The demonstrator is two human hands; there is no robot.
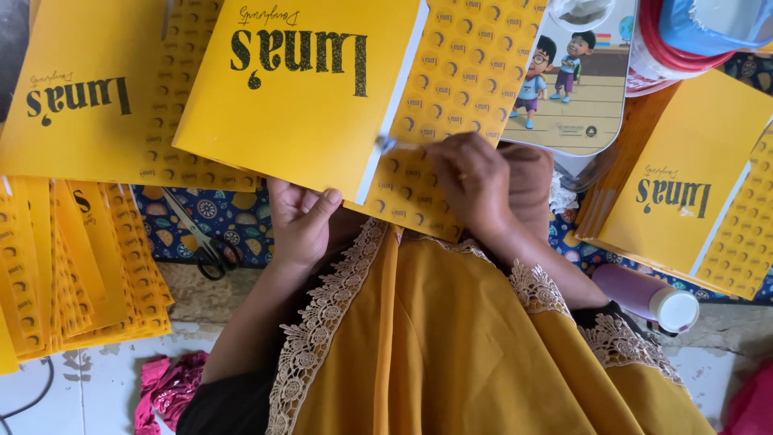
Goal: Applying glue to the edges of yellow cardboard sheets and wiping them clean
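Observation:
My left hand [299, 219] grips the near edge of a large yellow printed sheet [298, 89], thumb on top, holding it up over my lap. My right hand [475, 181] is closed around a small tool with a pale metallic tip [386, 144] that touches the sheet's white strip beside a flap patterned with small rings [467, 89]. My mustard garment with lace trim [451, 338] fills the foreground under both hands.
More yellow sheets lie at the left [76, 105], in a stack at lower left [80, 274] and at the right [684, 185]. Black-handled scissors [205, 242] rest on a patterned cloth. A pink bottle with white cap [652, 296], a cartoon-printed card [576, 80] and a red-rimmed tub [684, 40] sit right.

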